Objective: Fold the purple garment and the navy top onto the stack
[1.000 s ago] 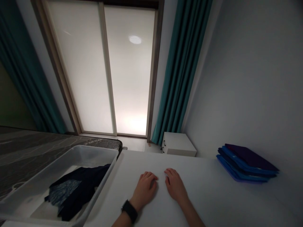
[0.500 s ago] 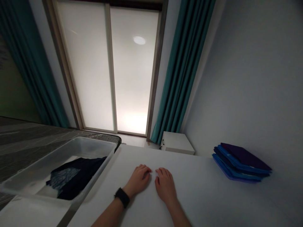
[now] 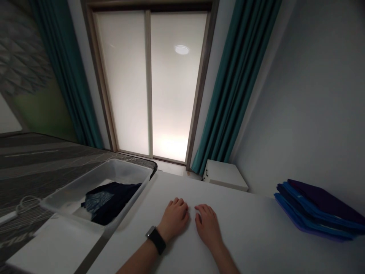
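Note:
My left hand (image 3: 173, 217), with a black watch (image 3: 156, 239) on its wrist, rests on the white tabletop (image 3: 242, 232), fingers slightly bent and nothing held. Close beside it, my right hand (image 3: 208, 225) also lies on the tabletop, open and holding nothing, with its fingers loosely curved. A small gap separates the two hands. To their left stands a clear plastic bin (image 3: 74, 180) with a dark navy garment (image 3: 122, 198) bunched inside; part of it carries a grey-blue pattern. On the right is a stack of folded blue and purple items (image 3: 319, 209).
A white cabinet (image 3: 225, 176) stands beyond the table's far edge. The bin sits by a grey patterned mattress (image 3: 28, 160) and a white panel (image 3: 57, 243). A white power strip with a cord (image 3: 11, 216) lies at left. Behind are teal curtains (image 3: 236, 87) and frosted sliding doors (image 3: 173, 95).
The view has turned left, so the bin, stack and doors sit further right in the picture. The power strip has come into sight. Both hands stay on the tabletop, the left one's fingers slightly more bent.

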{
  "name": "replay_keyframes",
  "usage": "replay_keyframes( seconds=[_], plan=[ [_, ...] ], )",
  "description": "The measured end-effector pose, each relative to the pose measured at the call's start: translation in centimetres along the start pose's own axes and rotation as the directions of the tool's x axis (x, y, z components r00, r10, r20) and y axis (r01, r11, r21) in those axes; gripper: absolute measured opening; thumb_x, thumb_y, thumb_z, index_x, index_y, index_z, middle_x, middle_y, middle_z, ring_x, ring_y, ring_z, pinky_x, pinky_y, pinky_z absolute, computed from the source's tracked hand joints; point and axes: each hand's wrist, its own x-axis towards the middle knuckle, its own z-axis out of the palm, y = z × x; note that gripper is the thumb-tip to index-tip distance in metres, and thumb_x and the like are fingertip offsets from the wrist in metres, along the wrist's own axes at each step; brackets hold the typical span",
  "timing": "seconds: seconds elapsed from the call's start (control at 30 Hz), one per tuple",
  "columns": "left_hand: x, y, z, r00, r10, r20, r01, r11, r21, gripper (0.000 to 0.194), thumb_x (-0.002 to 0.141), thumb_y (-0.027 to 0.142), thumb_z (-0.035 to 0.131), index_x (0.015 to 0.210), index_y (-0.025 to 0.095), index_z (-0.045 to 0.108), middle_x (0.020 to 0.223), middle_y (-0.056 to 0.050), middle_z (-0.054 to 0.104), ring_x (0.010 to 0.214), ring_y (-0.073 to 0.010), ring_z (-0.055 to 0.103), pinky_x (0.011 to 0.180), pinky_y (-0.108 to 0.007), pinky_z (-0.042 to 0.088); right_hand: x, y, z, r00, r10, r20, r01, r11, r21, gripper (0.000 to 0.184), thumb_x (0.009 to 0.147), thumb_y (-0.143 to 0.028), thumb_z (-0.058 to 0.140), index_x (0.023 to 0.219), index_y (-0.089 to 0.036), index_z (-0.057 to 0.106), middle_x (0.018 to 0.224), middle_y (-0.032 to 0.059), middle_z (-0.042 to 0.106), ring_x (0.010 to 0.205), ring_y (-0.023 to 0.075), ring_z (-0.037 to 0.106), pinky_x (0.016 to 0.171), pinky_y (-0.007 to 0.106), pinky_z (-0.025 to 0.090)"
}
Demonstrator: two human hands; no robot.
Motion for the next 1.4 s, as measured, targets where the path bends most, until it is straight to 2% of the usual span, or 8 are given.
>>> replay_keyframes(
  seconds=[0.23,0.47,0.6,0.77,0.93,1.07,1.2,1.4],
  plan=[
    [-2.3,-0.5,-1.2,0.999,-0.034,0.016,0.033,0.997,0.063,0.012,0.088,0.021,0.048,0.092,0.019,0.060,0.100,-0.006,0.060,0.097,-0.0236,0.053,0.085,-0.037,0.041,-0.7,-2.3,0.4,0.999,-0.042,0.029,0.039,0.996,0.081,0.029,0.088,-0.014,0.043,0.105,-0.019,0.065,0.099,0.0074,0.068,0.097,0.0242,0.060,0.093,0.040,0.042],
    [-6.5,-1.4,-3.2,0.999,-0.021,0.040,0.017,0.996,0.088,0.010,0.088,0.020,0.050,0.093,0.020,0.059,0.098,-0.006,0.061,0.096,-0.0230,0.053,0.084,-0.037,0.043,-0.5,-5.5,1.5,0.989,-0.122,0.086,0.109,0.983,0.149,0.029,0.089,-0.015,0.042,0.108,-0.019,0.064,0.101,0.0078,0.068,0.099,0.0238,0.060,0.092,0.040,0.044],
    [-8.5,-2.3,-5.7,1.000,-0.018,-0.019,0.020,0.994,0.103,0.009,0.089,0.020,0.050,0.091,0.021,0.058,0.094,-0.004,0.062,0.093,-0.0229,0.054,0.083,-0.038,0.042,0.2,-8.4,2.8,0.976,-0.190,0.109,0.164,0.964,0.209,0.031,0.089,-0.014,0.041,0.111,-0.020,0.063,0.102,0.0074,0.068,0.098,0.0230,0.060,0.090,0.040,0.045],
    [-10.4,-4.3,-10.3,0.988,0.002,-0.152,0.011,0.996,0.090,0.010,0.090,0.018,0.049,0.091,0.021,0.059,0.093,-0.004,0.062,0.093,-0.0221,0.053,0.084,-0.037,0.040,1.5,-12.0,5.2,0.955,-0.277,0.108,0.226,0.913,0.341,0.039,0.090,-0.014,0.040,0.125,-0.019,0.056,0.104,0.0080,0.067,0.096,0.0216,0.061,0.088,0.038,0.048],
    [-11.3,-9.4,-14.2,0.972,-0.132,-0.194,0.151,0.985,0.087,0.017,0.092,0.021,0.045,0.088,0.022,0.061,0.089,-0.004,0.063,0.090,-0.0215,0.055,0.082,-0.035,0.039,2.8,-15.4,7.7,0.916,-0.391,0.095,0.318,0.848,0.425,0.053,0.087,-0.009,0.039,0.138,-0.021,0.045,0.104,0.0068,0.066,0.094,0.0200,0.062,0.087,0.035,0.051],
    [-11.1,-15.7,-16.1,0.960,-0.276,-0.054,0.279,0.958,0.060,0.018,0.090,0.025,0.047,0.083,0.020,0.063,0.081,-0.004,0.065,0.078,-0.0186,0.057,0.071,-0.030,0.041,4.1,-17.6,9.5,0.898,-0.428,0.100,0.343,0.825,0.450,0.052,0.089,-0.010,0.037,0.138,-0.024,0.046,0.106,0.0065,0.065,0.097,0.0201,0.061,0.088,0.034,0.051],
    [-10.2,-20.6,-16.3,0.917,-0.373,0.142,0.342,0.917,0.205,0.015,0.086,0.027,0.052,0.084,0.021,0.066,0.080,-0.004,0.068,0.072,-0.0198,0.060,0.065,-0.029,0.041,5.6,-18.6,10.9,0.898,-0.435,0.061,0.361,0.811,0.461,0.046,0.089,-0.009,0.037,0.131,-0.023,0.051,0.103,0.0072,0.061,0.098,0.0210,0.059,0.088,0.036,0.051],
    [-7.6,-24.5,-14.4,0.868,-0.420,0.263,0.326,0.884,0.335,0.013,0.077,0.031,0.063,0.077,0.020,0.067,0.081,-0.009,0.069,0.079,-0.0283,0.064,0.072,-0.037,0.046,6.9,-18.3,12.5,0.894,-0.435,-0.106,0.441,0.812,0.382,0.037,0.087,-0.010,0.042,0.119,-0.022,0.057,0.106,0.0097,0.054,0.102,0.0244,0.055,0.088,0.044,0.052]
  ],
)
